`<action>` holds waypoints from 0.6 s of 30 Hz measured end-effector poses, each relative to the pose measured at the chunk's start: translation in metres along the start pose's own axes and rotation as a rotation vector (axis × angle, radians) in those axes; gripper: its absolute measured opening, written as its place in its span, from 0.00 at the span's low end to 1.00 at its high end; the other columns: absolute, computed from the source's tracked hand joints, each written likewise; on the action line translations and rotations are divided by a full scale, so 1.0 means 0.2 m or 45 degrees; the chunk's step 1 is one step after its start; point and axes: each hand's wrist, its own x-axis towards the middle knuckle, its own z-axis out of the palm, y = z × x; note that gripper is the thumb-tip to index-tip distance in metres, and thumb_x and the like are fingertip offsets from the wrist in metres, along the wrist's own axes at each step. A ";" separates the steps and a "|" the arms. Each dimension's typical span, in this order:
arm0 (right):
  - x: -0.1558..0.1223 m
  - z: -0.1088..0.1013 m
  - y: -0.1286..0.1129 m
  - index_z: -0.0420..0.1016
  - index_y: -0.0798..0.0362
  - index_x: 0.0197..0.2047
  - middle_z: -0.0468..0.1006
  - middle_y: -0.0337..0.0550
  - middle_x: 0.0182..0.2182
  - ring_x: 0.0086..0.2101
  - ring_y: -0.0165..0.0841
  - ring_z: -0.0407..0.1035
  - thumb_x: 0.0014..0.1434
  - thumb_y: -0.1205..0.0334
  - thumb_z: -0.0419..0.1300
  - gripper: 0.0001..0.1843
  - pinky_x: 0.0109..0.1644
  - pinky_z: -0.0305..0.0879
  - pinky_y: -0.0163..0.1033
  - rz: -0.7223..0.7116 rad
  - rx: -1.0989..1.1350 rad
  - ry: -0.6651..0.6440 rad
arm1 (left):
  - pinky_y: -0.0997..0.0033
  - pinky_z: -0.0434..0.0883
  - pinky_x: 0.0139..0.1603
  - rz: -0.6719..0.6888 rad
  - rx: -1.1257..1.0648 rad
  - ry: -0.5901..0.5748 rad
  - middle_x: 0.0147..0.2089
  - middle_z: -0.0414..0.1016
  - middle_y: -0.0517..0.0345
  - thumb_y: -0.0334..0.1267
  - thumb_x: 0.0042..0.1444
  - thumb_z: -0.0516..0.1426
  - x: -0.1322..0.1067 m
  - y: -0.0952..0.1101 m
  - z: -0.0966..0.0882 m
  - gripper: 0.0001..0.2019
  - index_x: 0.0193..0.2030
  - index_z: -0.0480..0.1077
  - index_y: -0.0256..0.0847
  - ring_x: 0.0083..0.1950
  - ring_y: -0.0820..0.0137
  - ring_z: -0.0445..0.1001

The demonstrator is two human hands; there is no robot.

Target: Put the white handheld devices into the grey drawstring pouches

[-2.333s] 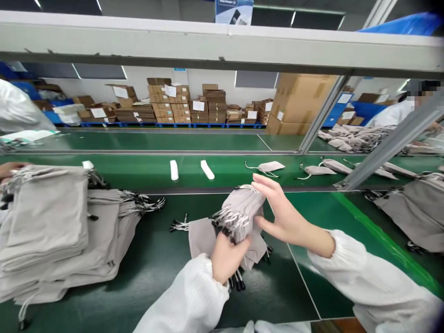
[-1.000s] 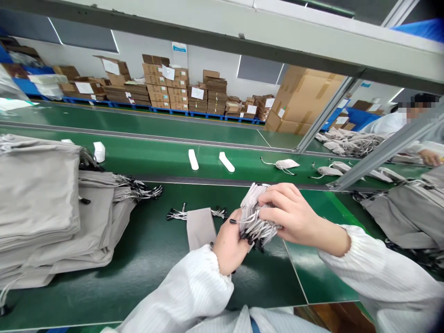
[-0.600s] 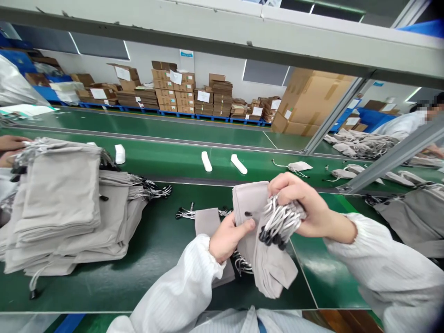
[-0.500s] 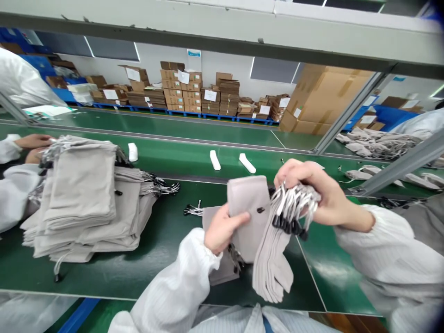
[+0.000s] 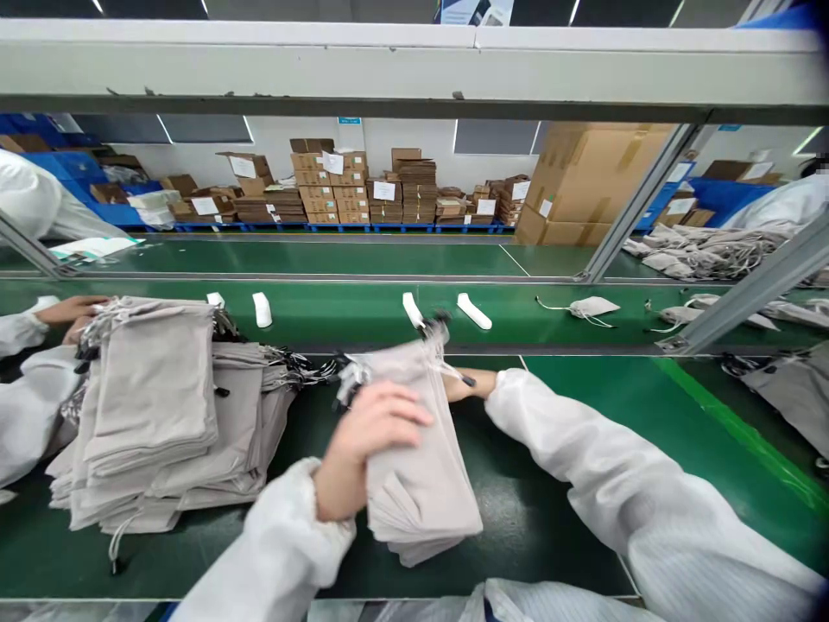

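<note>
A bundle of grey drawstring bags [image 5: 420, 484] hangs tilted over the green work surface in front of me, its white cords and black cord ends at the top. My left hand [image 5: 376, 432] lies across the front of the bundle, fingers stretched out and slightly blurred. Behind the bags is my right hand [image 5: 461, 385]; only its wrist side shows, and its fingers are hidden at the corded end, where it supports the bundle. To the left, a large pile of grey drawstring bags [image 5: 155, 397] stands in uneven layers.
Another person's hands [image 5: 71, 309] touch the pile's far left side. White strip-like pieces [image 5: 474, 311] and a small grey bag [image 5: 592, 307] lie on the green belt [image 5: 337, 302] beyond. A metal post [image 5: 744, 289] slants at right, near more bags [image 5: 794, 389].
The bundle has moved left and turned, corded end now up and away. My right hand went behind it. My left hand shifted from a single folded bag onto the bundle's front.
</note>
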 end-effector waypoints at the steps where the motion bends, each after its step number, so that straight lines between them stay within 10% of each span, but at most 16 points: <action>1: -0.03 -0.04 0.09 0.82 0.52 0.43 0.82 0.33 0.35 0.34 0.26 0.76 0.52 0.61 0.71 0.14 0.40 0.72 0.31 0.014 0.039 -0.021 | 0.50 0.69 0.63 0.057 0.005 -0.179 0.44 0.82 0.54 0.44 0.65 0.57 -0.06 -0.02 0.06 0.10 0.34 0.74 0.44 0.54 0.61 0.76; 6: -0.17 -0.25 0.61 0.79 0.61 0.40 0.82 0.43 0.34 0.30 0.25 0.74 0.66 0.66 0.56 0.11 0.39 0.69 0.32 0.278 0.017 0.180 | 0.49 0.60 0.71 0.012 0.185 -0.572 0.59 0.76 0.54 0.23 0.64 0.51 -0.25 -0.05 0.12 0.14 0.49 0.72 0.44 0.68 0.62 0.65; 13: -0.20 -0.22 0.95 0.61 0.50 0.20 0.64 0.29 0.15 0.18 0.22 0.51 0.69 0.49 0.55 0.27 0.35 0.61 0.32 0.425 -0.114 0.575 | 0.58 0.73 0.52 -0.095 0.542 0.003 0.44 0.77 0.54 0.22 0.63 0.51 -0.14 0.04 0.06 0.13 0.43 0.73 0.42 0.50 0.63 0.72; 18: -0.16 -0.17 0.96 0.64 0.51 0.15 0.51 0.24 0.09 0.10 0.22 0.39 0.64 0.52 0.59 0.27 0.25 0.54 0.37 0.095 -0.129 0.965 | 0.53 0.72 0.54 -0.162 0.783 -0.028 0.50 0.75 0.49 0.29 0.65 0.52 -0.10 -0.03 0.12 0.09 0.43 0.73 0.40 0.53 0.59 0.72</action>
